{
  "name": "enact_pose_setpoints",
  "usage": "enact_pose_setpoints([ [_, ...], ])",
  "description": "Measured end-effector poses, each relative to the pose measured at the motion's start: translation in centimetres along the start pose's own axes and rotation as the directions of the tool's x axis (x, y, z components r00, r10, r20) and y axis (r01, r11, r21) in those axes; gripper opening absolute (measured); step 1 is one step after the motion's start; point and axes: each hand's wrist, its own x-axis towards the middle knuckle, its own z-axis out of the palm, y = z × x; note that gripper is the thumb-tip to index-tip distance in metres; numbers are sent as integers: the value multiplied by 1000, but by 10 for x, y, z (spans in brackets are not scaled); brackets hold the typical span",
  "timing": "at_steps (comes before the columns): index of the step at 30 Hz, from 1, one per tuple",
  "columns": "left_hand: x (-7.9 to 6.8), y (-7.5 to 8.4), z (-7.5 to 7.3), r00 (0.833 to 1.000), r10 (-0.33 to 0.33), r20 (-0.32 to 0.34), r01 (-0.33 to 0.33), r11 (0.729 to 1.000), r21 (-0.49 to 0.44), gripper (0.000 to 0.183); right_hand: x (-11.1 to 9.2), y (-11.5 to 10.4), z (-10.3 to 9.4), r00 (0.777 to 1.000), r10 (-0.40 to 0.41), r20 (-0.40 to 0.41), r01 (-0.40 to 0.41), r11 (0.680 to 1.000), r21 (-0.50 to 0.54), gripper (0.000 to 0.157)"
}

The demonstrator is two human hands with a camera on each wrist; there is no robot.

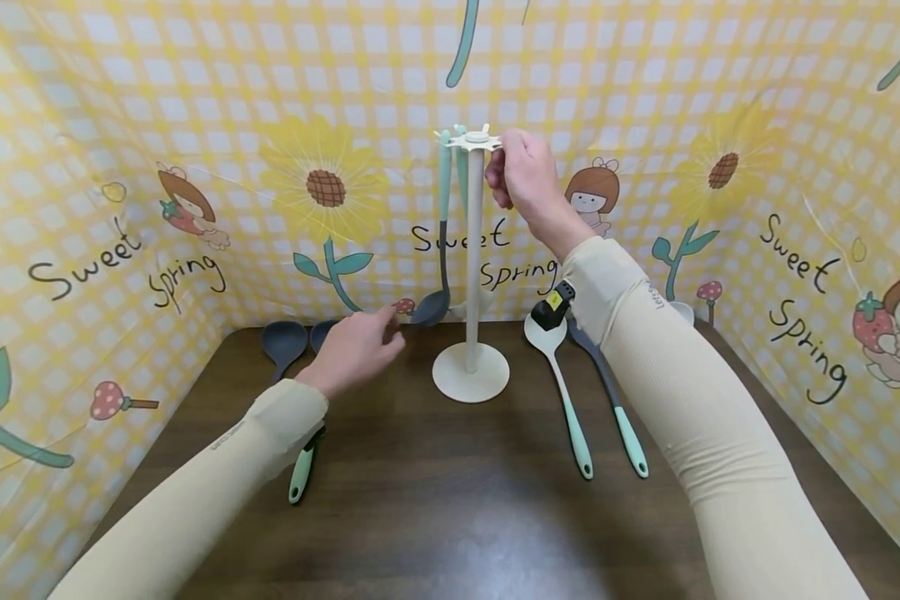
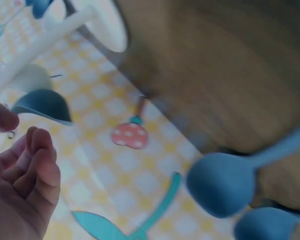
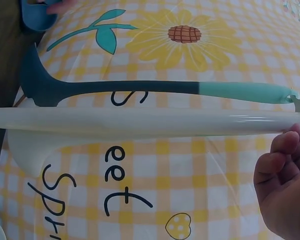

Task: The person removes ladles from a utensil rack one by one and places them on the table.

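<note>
A white utensil stand point(image 1: 476, 267) with a round base and a hooked top stands upright on the table. My right hand point(image 1: 525, 175) pinches the edge of its hooked top, fingers curled. From a hook on the left hangs a dark ladle point(image 1: 433, 308) with a mint handle. Behind the pole hangs a white-headed utensil point(image 3: 27, 150), partly hidden. My left hand point(image 1: 360, 348) is in the air left of the stand, fingers loosely bent and holding nothing. In the left wrist view, its fingertips are near the ladle's bowl point(image 2: 45, 105).
At left, two dark-headed utensils point(image 1: 283, 340) lie on the table, partly under my left arm. On the right lie a white slotted-looking spoon point(image 1: 562, 383) and a dark utensil with a mint handle point(image 1: 630, 442). A yellow checked cloth point(image 1: 390, 92) walls the back and sides.
</note>
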Motion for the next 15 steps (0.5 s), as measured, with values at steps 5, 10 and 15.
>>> enact_pose_setpoints([
  [5, 14, 21, -3, 998, 10, -69, -14, 999, -44, 22, 0, 0, -2, 999, -1, 32, 1, 1000, 4, 37],
  [10, 30, 36, -8, 994, -31, -103, 23, 997, -78, 28, 0, 0, -6, 995, -39, 92, 35, 998, 43, 38],
  [15, 42, 44, -14, 988, -72, -135, 56, 992, -116, 37, 2, 1, -12, 988, -41, 152, 30, 997, 72, 35],
])
